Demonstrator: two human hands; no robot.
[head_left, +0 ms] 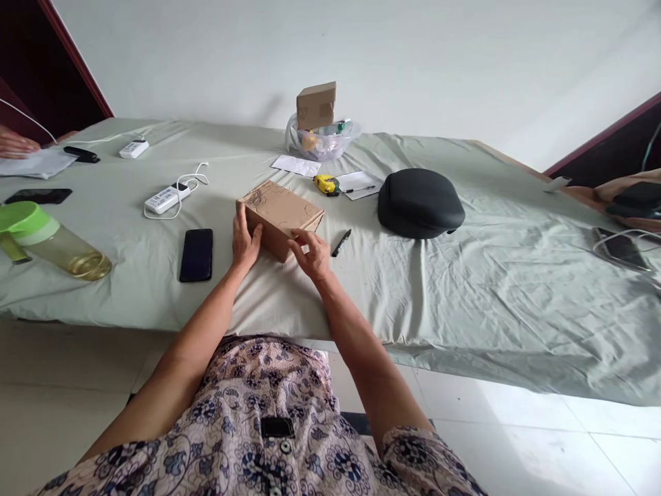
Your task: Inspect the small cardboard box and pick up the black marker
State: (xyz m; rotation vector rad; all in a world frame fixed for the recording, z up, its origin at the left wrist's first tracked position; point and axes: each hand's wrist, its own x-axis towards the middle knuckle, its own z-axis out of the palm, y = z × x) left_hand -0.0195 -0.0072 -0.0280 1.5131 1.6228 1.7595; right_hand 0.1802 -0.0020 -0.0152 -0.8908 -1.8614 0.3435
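A brown cardboard box (281,210) with dark scribbles on its top sits closed on the cloth-covered table in front of me. My left hand (244,238) grips its left corner, fingers along the left side and thumb against the near face. At the near right corner, my right hand (310,253) has its fingers bent onto the box's edge, thumb and forefinger close together. A black marker pen (341,242) lies just right of that hand. Behind the box are a yellow tape measure (326,184) and a pen (360,189) on white paper (365,180).
A smartphone (196,255), a white power strip (168,198) and a green-lidded bottle (67,248) lie left. A black case (421,203) stands right. Behind, a plastic bag (330,146) bears another box (316,107). Another person's hand (18,143) rests on papers at far left.
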